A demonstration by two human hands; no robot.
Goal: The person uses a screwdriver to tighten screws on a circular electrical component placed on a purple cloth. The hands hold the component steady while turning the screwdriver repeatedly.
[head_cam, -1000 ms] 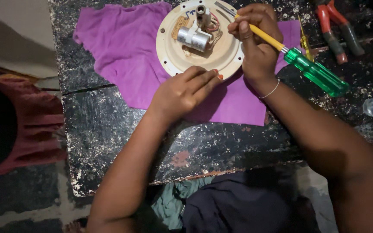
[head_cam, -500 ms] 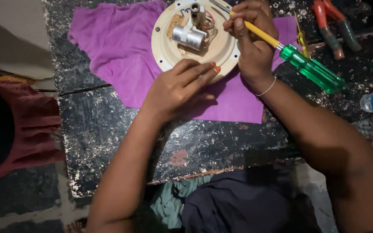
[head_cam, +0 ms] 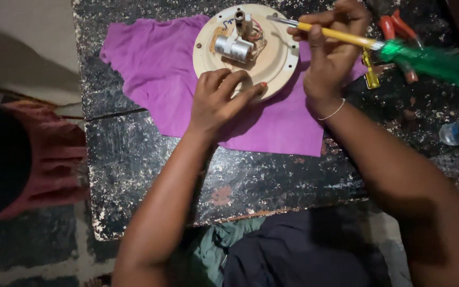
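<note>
Gripping one screwdriver (head_cam: 378, 45), one disc (head_cam: 277, 64)

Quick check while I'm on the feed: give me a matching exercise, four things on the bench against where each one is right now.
Things:
1. screwdriver
2. purple cloth
3. round cream plate
4. silver cylinder

Places:
A. spread flat on the black table
B. mounted on top of the plate
C. held in the right hand
D. lying on the cloth, left hand on its near rim

Pairs: 1-C, 2-A, 3-D, 4-B
</note>
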